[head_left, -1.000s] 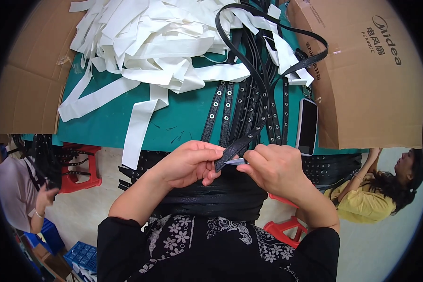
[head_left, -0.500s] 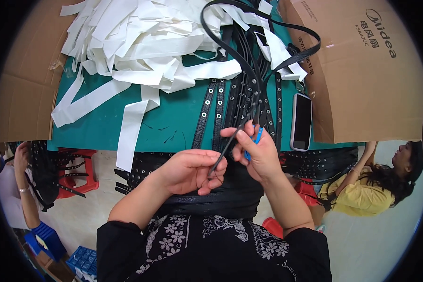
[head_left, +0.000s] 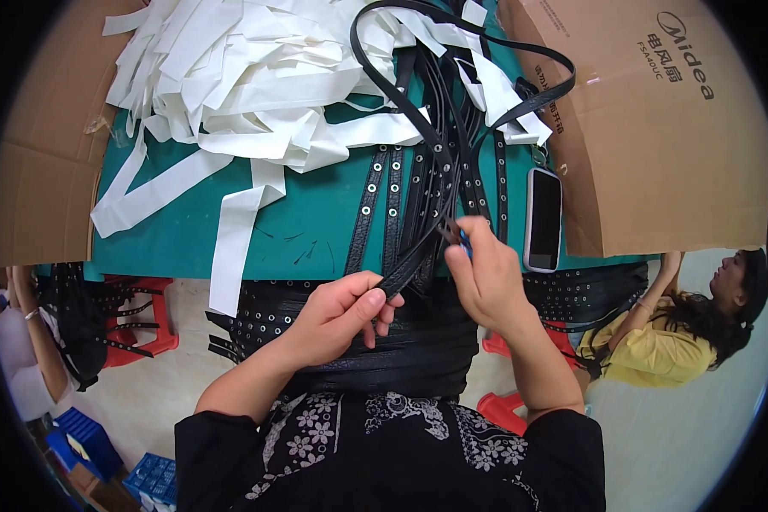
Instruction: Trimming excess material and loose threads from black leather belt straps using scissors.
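Observation:
Pinched between the thumb and fingers of my left hand (head_left: 350, 309) is the end of a black eyelet strap (head_left: 411, 263), just past the table's near edge. My right hand (head_left: 488, 271) is closed around small blue-handled snips (head_left: 450, 232), whose dark blades lie beside the straps. Most of the handle is hidden by my fingers. Further back, black straps with metal eyelets (head_left: 370, 192) lie in a bundle on the green table (head_left: 179, 192). One long strap (head_left: 533, 101) loops up over the bundle.
White strips (head_left: 247, 68) are heaped at the back left. A phone (head_left: 544, 220) lies right of the straps, next to a cardboard box (head_left: 657, 171). Another box (head_left: 47, 145) stands left. More black straps (head_left: 375, 367) lie across my lap. Co-workers (head_left: 657, 341) sit at both sides.
My left hand has moved slightly left and down, and the flat face of its strap now shows. My right hand has shifted slightly right with the snips, whose blades now point toward the straps.

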A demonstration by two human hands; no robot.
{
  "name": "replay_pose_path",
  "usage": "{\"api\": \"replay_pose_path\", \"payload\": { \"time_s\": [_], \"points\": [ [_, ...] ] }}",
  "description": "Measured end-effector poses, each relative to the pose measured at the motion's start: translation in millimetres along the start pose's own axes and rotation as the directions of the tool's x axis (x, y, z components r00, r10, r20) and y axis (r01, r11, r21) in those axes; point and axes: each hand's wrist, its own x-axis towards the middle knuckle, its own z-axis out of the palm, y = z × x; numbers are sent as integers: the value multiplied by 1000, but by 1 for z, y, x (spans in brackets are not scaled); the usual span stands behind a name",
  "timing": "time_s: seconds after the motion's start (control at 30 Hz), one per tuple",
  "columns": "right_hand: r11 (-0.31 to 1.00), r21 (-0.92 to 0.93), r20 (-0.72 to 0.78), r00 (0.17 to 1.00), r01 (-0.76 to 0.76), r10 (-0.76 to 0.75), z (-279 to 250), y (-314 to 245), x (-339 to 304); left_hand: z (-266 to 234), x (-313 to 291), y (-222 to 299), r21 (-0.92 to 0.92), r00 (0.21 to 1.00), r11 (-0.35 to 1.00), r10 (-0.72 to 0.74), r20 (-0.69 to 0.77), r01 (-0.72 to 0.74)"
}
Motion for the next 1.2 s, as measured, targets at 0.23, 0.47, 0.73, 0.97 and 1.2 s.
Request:
{"api": "replay_pose_path", "payload": {
  "time_s": [0.23, 0.47, 0.73, 0.97, 1.2],
  "points": [
    [984, -125, 113, 987, 131, -117, -8, -1, -37, 11, 2, -1, 141, 999, 989, 50, -14, -48],
    [992, -56, 75, 991, 117, -113, 7, -8, -43, 25, 8, -1, 361, 988, 927, 138, -76, -101],
    [983, -109, -1, 989, 149, -150, 14, -12, -40, 23, 8, -1, 405, 985, 907, 157, -65, -118],
    [980, -163, 110, 990, 110, -93, 8, -19, -35, 18, 8, -4, 457, 989, 883, 141, -50, -103],
    [997, -61, -16, 999, 38, -39, 9, -5, -35, 19, 6, -1, 216, 995, 975, 71, -73, -54]
  ]
}}
